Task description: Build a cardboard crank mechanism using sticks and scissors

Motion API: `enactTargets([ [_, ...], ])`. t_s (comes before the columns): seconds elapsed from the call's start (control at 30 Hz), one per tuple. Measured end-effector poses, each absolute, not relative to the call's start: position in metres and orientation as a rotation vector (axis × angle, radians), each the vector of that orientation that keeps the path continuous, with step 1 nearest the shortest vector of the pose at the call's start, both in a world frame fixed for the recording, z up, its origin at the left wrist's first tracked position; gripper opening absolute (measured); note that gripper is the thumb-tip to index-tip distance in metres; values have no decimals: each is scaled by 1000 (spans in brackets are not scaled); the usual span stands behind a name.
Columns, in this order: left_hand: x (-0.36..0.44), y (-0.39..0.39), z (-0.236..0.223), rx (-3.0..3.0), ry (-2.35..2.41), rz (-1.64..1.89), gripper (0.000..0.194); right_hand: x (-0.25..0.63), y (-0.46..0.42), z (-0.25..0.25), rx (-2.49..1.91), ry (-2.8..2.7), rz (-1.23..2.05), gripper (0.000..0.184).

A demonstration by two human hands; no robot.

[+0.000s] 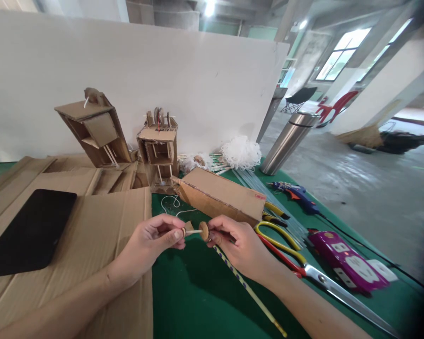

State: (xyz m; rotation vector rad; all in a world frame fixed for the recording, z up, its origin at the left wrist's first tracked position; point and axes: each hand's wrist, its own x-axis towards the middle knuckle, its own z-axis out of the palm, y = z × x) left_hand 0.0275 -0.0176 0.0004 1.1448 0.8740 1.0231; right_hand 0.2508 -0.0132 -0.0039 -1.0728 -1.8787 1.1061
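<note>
A thin pale wooden stick (193, 231) is held level between my two hands above the green tabletop. My left hand (159, 235) pinches its left end, where a small round piece shows at the fingertips. On the right end sits a round cardboard disc (204, 232). My right hand (235, 242) is closed on this disc, its thumb and fingers at the far side. Below the right hand lies a yellow pencil (247, 288) with dark spots. Behind the hands is a long cardboard box (222, 190). White string (171, 203) lies on the table beyond the left hand.
Flat cardboard (127, 263) covers the left, under a black tablet (31, 230). Two cardboard models (95, 127) stand at the back. At right are large scissors (304, 268), a glue gun (300, 195), a purple power strip (349, 261) and a steel flask (289, 141).
</note>
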Motion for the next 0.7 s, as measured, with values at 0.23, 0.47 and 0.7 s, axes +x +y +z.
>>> enactTargets([
  [0.23, 29, -20, 5, 1196, 854, 962, 20, 250, -13, -1, -1087, -1985, 823, 19],
  [0.47, 28, -21, 4, 1262, 875, 934, 20, 251, -18, 2, -1033, -2079, 795, 24],
  [0.7, 26, -19, 5, 1263, 828, 861, 26, 250, -19, 5, -1032, -2082, 965, 24],
])
